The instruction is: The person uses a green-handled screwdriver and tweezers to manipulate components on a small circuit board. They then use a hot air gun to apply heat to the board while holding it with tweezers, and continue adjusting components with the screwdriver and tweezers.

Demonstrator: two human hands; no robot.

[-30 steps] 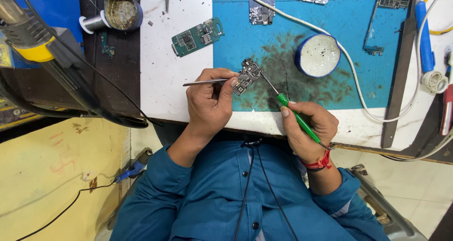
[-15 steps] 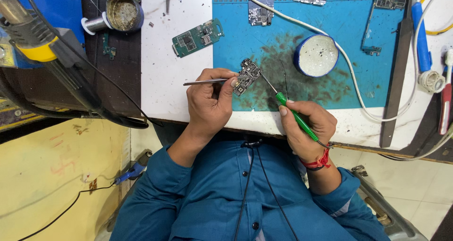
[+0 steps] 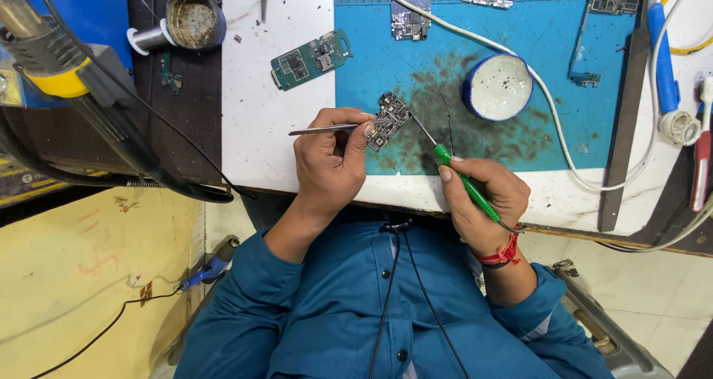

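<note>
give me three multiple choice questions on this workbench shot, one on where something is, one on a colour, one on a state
1. Where does the round blue-rimmed tin sit?
A. on the blue mat
B. on the floor
C. in the person's lap

2. What colour is the handle of the soldering iron in the right hand?
A. red
B. green
C. white

3. What is the left hand doing?
A. resting flat and empty
B. gripping tweezers at the small circuit board
C. lifting the tin

Answers:
1 A, the tin stands on the blue mat, right of the small circuit board.
2 B, the handle shows bright green between the fingers.
3 B, the fingers pinch the tweezers, whose tips reach the board.
</note>
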